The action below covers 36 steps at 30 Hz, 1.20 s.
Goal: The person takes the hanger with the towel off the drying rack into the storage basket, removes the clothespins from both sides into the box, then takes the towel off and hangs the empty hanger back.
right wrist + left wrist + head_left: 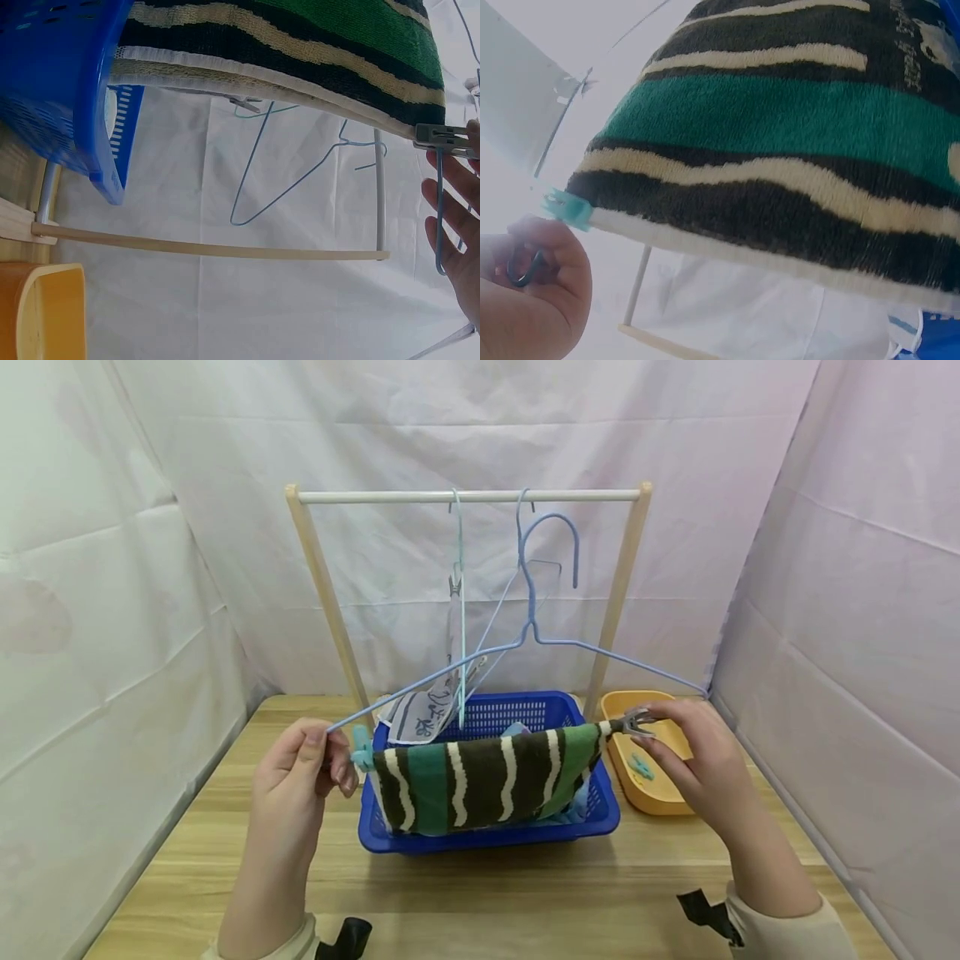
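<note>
A striped towel [480,777] in dark brown, green and cream hangs over the lower bar of a light blue hanger [532,602] above the blue basket. My left hand [296,768] grips the left corner of the hanger, just beside a teal clothespin [362,749] that clips the towel's left end. At the other end my right hand [705,768] pinches a grey clothespin [442,139] at the towel's right corner, between thumb and forefinger. The hanger's right end runs along the other right fingers in the right wrist view. The towel covers its lower bar.
Behind stands a rack with a white bar [390,497], where two more hangers hang, one with a white printed cloth [420,714] clipped on. Below is the blue basket [487,843] with cloth in it. An orange tray [652,802] with teal clothespins [641,767] stands right.
</note>
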### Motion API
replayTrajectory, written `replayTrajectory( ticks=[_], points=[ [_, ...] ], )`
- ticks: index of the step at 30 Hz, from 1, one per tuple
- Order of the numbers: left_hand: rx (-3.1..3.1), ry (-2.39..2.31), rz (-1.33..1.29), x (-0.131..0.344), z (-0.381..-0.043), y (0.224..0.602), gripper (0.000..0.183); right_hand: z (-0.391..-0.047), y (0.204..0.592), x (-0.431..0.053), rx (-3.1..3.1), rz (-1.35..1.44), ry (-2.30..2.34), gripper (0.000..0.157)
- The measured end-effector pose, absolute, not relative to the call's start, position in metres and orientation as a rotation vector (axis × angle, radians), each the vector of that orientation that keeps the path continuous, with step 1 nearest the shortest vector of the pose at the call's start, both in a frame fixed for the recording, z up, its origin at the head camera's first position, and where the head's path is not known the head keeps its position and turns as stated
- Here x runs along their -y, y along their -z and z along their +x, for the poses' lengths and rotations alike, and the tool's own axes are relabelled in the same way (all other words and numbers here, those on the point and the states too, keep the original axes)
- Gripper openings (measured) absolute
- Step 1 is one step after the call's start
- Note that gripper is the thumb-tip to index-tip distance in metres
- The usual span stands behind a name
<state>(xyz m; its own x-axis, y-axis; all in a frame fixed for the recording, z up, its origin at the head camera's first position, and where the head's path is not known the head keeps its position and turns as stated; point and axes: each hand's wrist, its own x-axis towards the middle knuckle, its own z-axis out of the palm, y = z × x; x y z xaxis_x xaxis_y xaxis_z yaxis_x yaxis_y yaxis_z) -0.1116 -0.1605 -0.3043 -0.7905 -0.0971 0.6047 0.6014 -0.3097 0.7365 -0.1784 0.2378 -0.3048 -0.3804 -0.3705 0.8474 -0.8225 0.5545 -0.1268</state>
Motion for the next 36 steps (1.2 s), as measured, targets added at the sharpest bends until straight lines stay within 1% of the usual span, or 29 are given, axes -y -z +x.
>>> replayTrajectory(
  ticks=[4, 8, 18, 26, 32, 34, 36],
  points=[
    [1.55, 2.127, -0.639, 0.165, -0.113, 0.304, 0.026, -0.178, 0.304, -0.237, 2.001, 0.949, -0.689, 0.053],
    [1.632, 2.085, -0.579, 0.167, -0.111, 0.303, 0.024, -0.179, 0.303, -0.238, 2.021, 0.953, -0.674, 0.053],
    [1.866, 1.855, -0.507, 0.169, -0.109, 0.298, 0.023, -0.177, 0.303, -0.238, 2.055, 0.977, -0.651, 0.052],
    [2.143, 1.516, -0.301, 0.167, -0.112, 0.292, 0.02, -0.177, 0.304, -0.238, 2.042, 1.0, -0.661, 0.051],
    [2.156, 1.147, -0.387, 0.169, -0.116, 0.291, 0.015, -0.178, 0.304, -0.239, 2.026, 1.023, -0.655, 0.05],
    [2.119, 0.961, -0.437, 0.171, -0.12, 0.292, 0.02, -0.179, 0.304, -0.239, 2.01, 1.034, -0.649, 0.05],
    [2.048, 0.798, -0.478, 0.172, -0.124, 0.295, 0.028, -0.179, 0.304, -0.239, 1.999, 1.042, -0.646, 0.05]
  ],
)
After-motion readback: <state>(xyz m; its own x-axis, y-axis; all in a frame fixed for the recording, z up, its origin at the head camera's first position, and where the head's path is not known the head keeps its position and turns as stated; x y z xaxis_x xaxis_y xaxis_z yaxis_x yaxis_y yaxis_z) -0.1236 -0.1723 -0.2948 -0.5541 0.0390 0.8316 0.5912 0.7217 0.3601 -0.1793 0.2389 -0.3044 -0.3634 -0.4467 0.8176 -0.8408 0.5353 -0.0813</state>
